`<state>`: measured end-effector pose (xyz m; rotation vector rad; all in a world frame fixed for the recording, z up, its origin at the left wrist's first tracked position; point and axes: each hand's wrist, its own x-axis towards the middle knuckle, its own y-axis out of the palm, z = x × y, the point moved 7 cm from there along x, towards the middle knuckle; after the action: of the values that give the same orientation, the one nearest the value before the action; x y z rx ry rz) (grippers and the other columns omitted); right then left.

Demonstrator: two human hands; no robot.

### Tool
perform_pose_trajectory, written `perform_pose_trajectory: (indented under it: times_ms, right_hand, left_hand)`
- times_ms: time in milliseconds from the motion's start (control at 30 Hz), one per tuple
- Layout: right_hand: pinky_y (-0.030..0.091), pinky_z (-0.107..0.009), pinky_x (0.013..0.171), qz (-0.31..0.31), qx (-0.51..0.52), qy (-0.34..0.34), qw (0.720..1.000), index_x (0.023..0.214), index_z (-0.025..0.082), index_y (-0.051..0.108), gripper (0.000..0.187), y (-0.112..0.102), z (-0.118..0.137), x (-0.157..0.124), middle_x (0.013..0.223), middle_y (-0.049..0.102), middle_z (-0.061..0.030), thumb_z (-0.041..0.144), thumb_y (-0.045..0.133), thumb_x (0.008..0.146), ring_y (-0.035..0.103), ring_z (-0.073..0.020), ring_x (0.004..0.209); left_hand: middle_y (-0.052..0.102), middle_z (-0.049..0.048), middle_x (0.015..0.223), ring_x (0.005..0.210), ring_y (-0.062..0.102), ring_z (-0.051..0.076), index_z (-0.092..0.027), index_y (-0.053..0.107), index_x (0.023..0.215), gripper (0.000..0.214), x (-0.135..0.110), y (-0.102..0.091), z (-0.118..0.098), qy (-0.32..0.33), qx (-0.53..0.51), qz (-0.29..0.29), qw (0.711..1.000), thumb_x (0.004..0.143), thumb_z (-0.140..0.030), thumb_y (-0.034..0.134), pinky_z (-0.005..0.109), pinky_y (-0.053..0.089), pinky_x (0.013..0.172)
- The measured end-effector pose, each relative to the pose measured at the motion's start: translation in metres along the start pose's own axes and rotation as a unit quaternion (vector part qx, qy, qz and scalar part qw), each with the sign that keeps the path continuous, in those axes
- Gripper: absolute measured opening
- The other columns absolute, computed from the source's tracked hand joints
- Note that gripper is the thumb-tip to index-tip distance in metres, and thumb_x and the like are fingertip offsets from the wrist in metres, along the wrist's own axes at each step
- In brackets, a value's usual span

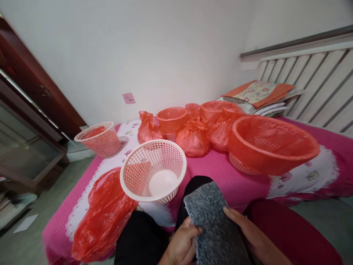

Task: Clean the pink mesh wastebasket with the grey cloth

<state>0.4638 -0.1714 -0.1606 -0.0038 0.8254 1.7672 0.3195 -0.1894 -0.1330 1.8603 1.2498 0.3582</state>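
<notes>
A grey speckled piece of cloth [213, 217] lies across my lap, held at both sides. My left hand [183, 241] pinches its left edge, thumb on top. At the right edge, my right hand [246, 228] grips it with the thumb on the upper face and the other fingers out of sight beneath. Just beyond my knees stands an open pale pink plastic basket [165, 184] with a white base. To its left lies a crumpled red plastic bag [106, 221]. The cloth's lower end runs out of the frame.
A large basket lined with a red bag [275, 147] stands at right. Tied red bags [193, 140] and another lined basket [172, 119] sit near the wall. A pink basket [106, 141] is at far left. Folded cloths [260, 92] are stacked by the white headboard [311, 81].
</notes>
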Motion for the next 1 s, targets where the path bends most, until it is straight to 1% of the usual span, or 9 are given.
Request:
perform_pose_trajectory:
  times_ms: [167,267,333,433,567,667,767,867,1000]
  right_hand:
    - [0.056,-0.054,0.098,-0.049,0.026,-0.017,0.998,0.109,0.022,0.077,0.043,-0.012,0.002,0.0,0.101,0.082,-0.0119,0.049,0.082,0.076,0.077,-0.0357,0.098]
    - [0.056,-0.053,0.099,-0.088,0.029,-0.039,0.995,0.105,0.024,0.078,0.043,-0.017,0.01,0.006,0.1,0.082,-0.0096,0.051,0.085,0.073,0.077,-0.0351,0.099]
    - [0.055,-0.051,0.102,-0.101,0.028,-0.058,0.993,0.104,0.025,0.079,0.042,-0.015,0.014,0.009,0.101,0.082,-0.0085,0.052,0.085,0.071,0.076,-0.0343,0.102]
    - [0.054,-0.05,0.103,-0.06,0.009,-0.058,0.996,0.103,0.026,0.08,0.04,0.001,0.013,0.011,0.104,0.082,-0.0088,0.053,0.084,0.073,0.076,-0.034,0.103]
    - [0.054,-0.05,0.102,-0.023,-0.047,-0.054,0.997,0.109,0.023,0.079,0.043,0.018,0.01,0.011,0.106,0.081,-0.0102,0.053,0.082,0.078,0.075,-0.0341,0.106]
    - [0.055,-0.047,0.1,-0.047,-0.12,-0.098,0.987,0.115,0.023,0.076,0.052,0.01,0.016,0.015,0.103,0.08,-0.0099,0.056,0.083,0.075,0.074,-0.0328,0.105]
    - [0.059,-0.041,0.085,-0.114,-0.162,-0.132,0.971,0.131,0.023,0.069,0.073,-0.008,0.02,0.019,0.1,0.079,-0.0092,0.064,0.082,0.072,0.074,-0.0308,0.097]
    - [0.058,-0.038,0.079,-0.147,-0.167,-0.176,0.959,0.145,0.023,0.057,0.086,-0.014,0.022,0.017,0.116,0.075,-0.0129,0.065,0.08,0.073,0.073,-0.0266,0.09]
    - [0.055,-0.043,0.095,-0.053,-0.147,-0.183,0.971,0.147,0.025,0.055,0.086,0.011,0.021,0.008,0.129,0.071,-0.015,0.058,0.083,0.073,0.073,-0.0271,0.099]
  left_hand:
    - [0.081,0.0113,0.105,0.103,0.075,0.027,-0.016,0.077,0.117,0.046,0.0,-0.016,0.001,0.024,0.046,-0.017,0.999,0.072,-0.008,0.071,0.038,0.049,0.102]
    - [0.081,0.0109,0.102,0.096,0.076,0.025,-0.019,0.077,0.114,0.031,-0.005,-0.038,0.007,0.002,0.064,-0.049,0.997,0.085,-0.024,0.073,0.037,0.051,0.096]
    - [0.081,0.0126,0.105,0.101,0.075,0.026,-0.018,0.077,0.115,0.031,-0.009,-0.046,0.007,0.006,0.048,-0.047,0.998,0.093,-0.037,0.068,0.038,0.051,0.097]
    - [0.08,0.0153,0.11,0.113,0.072,0.03,-0.015,0.079,0.115,0.037,-0.015,-0.046,0.002,0.032,0.01,-0.026,0.999,0.094,-0.043,0.066,0.042,0.048,0.106]
    - [0.081,0.0163,0.104,0.109,0.074,0.034,-0.012,0.08,0.109,0.039,-0.018,-0.04,-0.001,0.024,0.028,-0.038,0.999,0.078,-0.034,0.084,0.044,0.048,0.107]
    - [0.081,0.0151,0.106,0.105,0.074,0.033,-0.014,0.077,0.116,0.046,-0.019,-0.04,-0.011,0.072,0.07,-0.079,0.992,0.074,-0.031,0.087,0.044,0.051,0.102]
    - [0.08,0.0152,0.112,0.104,0.073,0.031,-0.014,0.073,0.122,0.051,-0.022,-0.042,-0.023,0.118,0.117,-0.118,0.979,0.077,-0.036,0.086,0.042,0.053,0.097]
    - [0.08,0.0146,0.109,0.102,0.073,0.03,-0.014,0.073,0.12,0.053,-0.024,-0.04,-0.028,0.12,0.14,-0.129,0.974,0.075,-0.039,0.087,0.041,0.053,0.095]
    - [0.08,0.0129,0.105,0.098,0.073,0.029,-0.015,0.074,0.115,0.05,-0.029,-0.038,-0.033,0.135,0.151,-0.147,0.968,0.074,-0.04,0.088,0.04,0.054,0.093]
